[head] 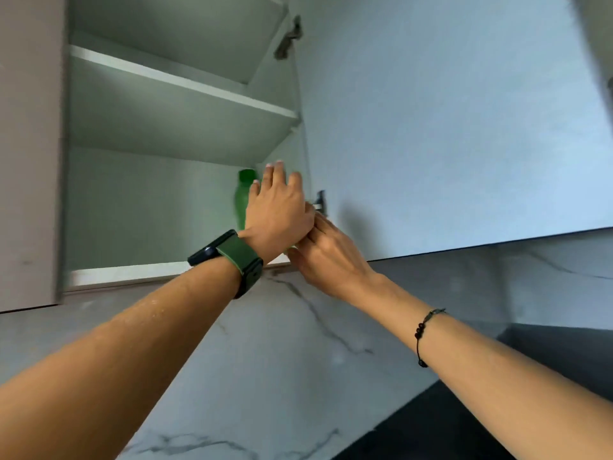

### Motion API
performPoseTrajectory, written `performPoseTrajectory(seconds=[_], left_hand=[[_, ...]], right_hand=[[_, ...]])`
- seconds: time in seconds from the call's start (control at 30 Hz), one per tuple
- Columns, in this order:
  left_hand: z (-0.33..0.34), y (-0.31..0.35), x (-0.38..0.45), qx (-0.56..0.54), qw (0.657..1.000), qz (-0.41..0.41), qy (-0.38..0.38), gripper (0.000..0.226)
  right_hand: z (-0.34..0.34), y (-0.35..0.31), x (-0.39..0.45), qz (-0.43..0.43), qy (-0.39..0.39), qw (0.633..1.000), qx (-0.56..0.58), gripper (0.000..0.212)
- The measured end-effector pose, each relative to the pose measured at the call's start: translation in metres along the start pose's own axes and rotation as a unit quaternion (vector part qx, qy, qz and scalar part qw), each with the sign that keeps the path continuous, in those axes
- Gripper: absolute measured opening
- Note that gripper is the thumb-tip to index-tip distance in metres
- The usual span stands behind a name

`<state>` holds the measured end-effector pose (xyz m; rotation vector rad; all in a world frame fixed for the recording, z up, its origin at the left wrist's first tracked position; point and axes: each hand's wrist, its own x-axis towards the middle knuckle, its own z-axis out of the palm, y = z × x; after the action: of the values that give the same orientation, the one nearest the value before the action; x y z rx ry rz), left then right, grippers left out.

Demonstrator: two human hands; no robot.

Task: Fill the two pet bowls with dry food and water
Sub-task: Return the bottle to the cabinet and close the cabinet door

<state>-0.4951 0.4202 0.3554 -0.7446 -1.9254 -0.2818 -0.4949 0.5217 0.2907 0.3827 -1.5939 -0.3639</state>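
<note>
Landmark: wall cabinet (159,207), door (447,127) swung open to its right. Bottle (243,194) upright in the cabinet's bottom compartment, at the right end, under the shelf (185,83). Left hand (277,210) in front of the bottle; right hand (326,252) just right of and below it, touching it. Marble wall (265,343) below the cabinet.

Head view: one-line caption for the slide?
Both hands reach into an open wall cabinet: left hand open by a green bottle, right hand at the lower shelf edge.
</note>
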Motion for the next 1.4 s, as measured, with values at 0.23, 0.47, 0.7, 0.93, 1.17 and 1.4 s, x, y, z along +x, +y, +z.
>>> performPoseTrajectory(seconds=[0.23,0.47,0.7,0.93,1.17,1.4], left_hand=[[-0.016,0.158,0.030,-0.201,0.966,0.130,0.099,0.041],[-0.055,0.252,0.034,-0.291,0.909,0.237,0.181,0.040],[-0.041,0.280,0.037,-0.167,0.937,0.304,0.024,0.037],[-0.051,0.265,0.030,-0.067,0.926,0.360,0.089,0.036],[-0.082,0.200,0.005,-0.099,0.887,0.388,0.231,0.040],[-0.116,0.067,-0.030,-0.161,0.855,0.397,0.292,0.040]], right_hand=[[-0.113,0.081,-0.032,0.106,0.022,0.984,-0.143,0.023],[-0.205,0.121,-0.054,0.227,0.039,0.934,-0.272,0.042],[-0.216,0.124,-0.078,0.446,-0.074,0.879,-0.153,0.024],[-0.205,0.117,-0.080,0.458,0.005,0.882,-0.113,0.003],[-0.198,0.061,-0.062,0.341,0.168,0.924,-0.040,0.033],[-0.163,-0.055,-0.020,0.202,0.239,0.939,0.142,0.054]])
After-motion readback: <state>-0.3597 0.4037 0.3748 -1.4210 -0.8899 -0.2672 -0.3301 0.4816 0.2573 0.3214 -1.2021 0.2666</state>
